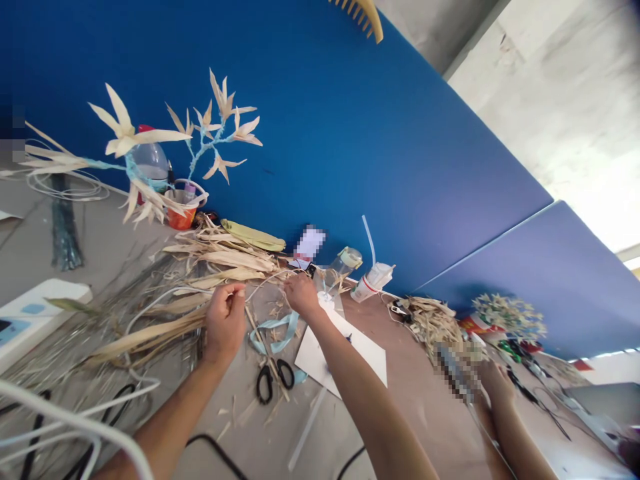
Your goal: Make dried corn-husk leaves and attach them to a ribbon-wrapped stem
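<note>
My left hand (226, 321) is raised over the table beside the dried husks (235, 259), its thumb and fingers pinched together; what lies between them is too small to make out. My right hand (301, 293) reaches to the far side, near a clear jar (345, 261), with its fingers bent and partly hidden. A thin white cord (267, 279) runs between the two hands. Below them lie black-handled scissors (275, 380), a light blue ribbon (283, 337) and a white sheet (367, 350).
Husk flowers on blue stems stand by a red cup (181, 212) at the left. A white box (37, 317) and loose cables lie at the lower left. A white cup with a straw (371, 281) stands against the blue partition (350, 133). Another person's hand (495, 383) is at the right.
</note>
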`<action>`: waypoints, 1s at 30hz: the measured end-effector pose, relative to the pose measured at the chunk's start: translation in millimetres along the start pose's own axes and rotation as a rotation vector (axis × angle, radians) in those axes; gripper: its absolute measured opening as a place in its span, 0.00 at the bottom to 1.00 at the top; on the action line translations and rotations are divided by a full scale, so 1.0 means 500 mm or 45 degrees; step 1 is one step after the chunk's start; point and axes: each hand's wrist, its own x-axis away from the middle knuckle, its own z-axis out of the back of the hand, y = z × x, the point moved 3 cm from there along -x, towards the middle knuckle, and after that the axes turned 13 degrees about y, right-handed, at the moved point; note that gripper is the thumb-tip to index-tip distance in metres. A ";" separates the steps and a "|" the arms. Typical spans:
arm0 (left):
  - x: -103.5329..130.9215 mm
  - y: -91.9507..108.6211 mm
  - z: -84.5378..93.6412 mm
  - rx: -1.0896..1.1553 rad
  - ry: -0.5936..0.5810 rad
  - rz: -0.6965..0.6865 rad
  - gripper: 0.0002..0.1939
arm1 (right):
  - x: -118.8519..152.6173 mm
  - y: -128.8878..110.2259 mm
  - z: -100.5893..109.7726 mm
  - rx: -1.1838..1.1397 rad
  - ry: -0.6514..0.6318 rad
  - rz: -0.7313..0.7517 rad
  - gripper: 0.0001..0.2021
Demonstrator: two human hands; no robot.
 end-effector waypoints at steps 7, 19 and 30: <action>0.001 0.008 -0.002 -0.012 0.001 -0.019 0.06 | 0.021 -0.072 -0.035 0.060 -0.293 0.458 0.09; 0.003 0.009 -0.004 0.017 -0.040 -0.009 0.06 | 0.003 -0.113 -0.066 0.175 -0.463 0.508 0.06; 0.019 -0.014 -0.028 0.098 -0.291 0.328 0.11 | 0.026 -0.047 0.047 -0.249 -0.050 0.090 0.08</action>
